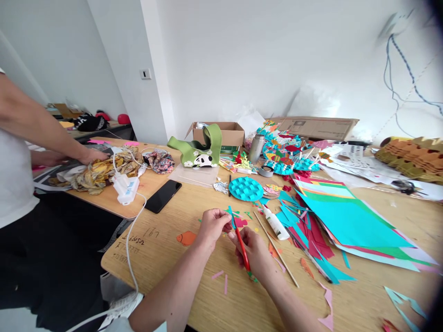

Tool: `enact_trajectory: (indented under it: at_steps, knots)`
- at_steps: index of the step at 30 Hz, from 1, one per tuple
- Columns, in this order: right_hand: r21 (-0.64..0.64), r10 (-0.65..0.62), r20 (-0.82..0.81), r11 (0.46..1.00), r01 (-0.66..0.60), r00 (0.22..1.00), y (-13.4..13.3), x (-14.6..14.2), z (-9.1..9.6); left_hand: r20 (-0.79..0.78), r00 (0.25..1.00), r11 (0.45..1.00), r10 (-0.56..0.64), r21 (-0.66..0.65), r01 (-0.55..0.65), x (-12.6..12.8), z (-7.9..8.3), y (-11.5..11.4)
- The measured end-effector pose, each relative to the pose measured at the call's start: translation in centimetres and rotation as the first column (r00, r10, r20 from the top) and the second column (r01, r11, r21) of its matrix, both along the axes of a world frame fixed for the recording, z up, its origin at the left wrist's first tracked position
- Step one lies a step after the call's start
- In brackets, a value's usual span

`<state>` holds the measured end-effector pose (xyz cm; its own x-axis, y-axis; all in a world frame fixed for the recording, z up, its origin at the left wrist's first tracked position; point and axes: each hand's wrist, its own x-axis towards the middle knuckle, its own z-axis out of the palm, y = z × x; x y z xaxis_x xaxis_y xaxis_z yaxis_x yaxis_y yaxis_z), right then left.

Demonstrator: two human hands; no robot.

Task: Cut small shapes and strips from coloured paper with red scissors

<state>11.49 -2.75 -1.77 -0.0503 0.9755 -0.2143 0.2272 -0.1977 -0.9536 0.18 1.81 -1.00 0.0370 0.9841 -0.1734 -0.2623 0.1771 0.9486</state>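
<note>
My right hand [252, 251] is closed round a pair of red-handled scissors [242, 249], their blades pointing away from me. In the fingertips of my left hand [213, 227] is a small blue paper strip [230, 211], pinched beside the blades. Whether the blades are cutting it I cannot tell. Just beyond the hands lies a dark pink paper piece [241, 222] among green scraps. An orange paper fish [187, 238] rests on the table left of my left hand. To the right of my hands are a white glue bottle [276, 223] and a thin wooden stick [277, 251].
Stacked coloured paper [356, 221] lies at the right, with blue and red offcuts beside it. A blue woven paper disc [246, 188], a black phone [163, 196], a green panda bag [199, 152] and a power strip [126, 189] stand further off. Another person [20, 161] handles crumpled cloth at the left.
</note>
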Motion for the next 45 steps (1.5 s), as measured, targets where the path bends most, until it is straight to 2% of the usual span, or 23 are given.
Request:
enact_trajectory:
  at_steps: [11, 24, 35, 45]
  knots:
    - [-0.005, 0.0, -0.019, 1.0, 0.0, 1.0, -0.09, 0.1, -0.1, 0.022, 1.0, 0.999, -0.007, -0.033, 0.008, -0.03, 0.25, -0.14]
    - [0.018, -0.001, 0.056, 1.0, 0.0, 0.998, 0.02, -0.03, -0.35, 0.039, 0.999, 0.999, 0.025, -0.044, -0.024, -0.15, 0.37, 0.01]
    - [-0.019, 0.017, -0.014, 1.0, -0.018, 1.0, -0.07, 0.0, -0.52, 0.034, 0.999, 0.999, 0.031, -0.042, -0.03, -0.07, 0.17, 0.1]
    - [0.03, 0.024, 0.006, 0.999, -0.024, 1.0, -0.14, -0.04, -0.41, 0.031, 0.999, 0.999, 0.03, -0.033, -0.029, -0.01, 0.12, -0.02]
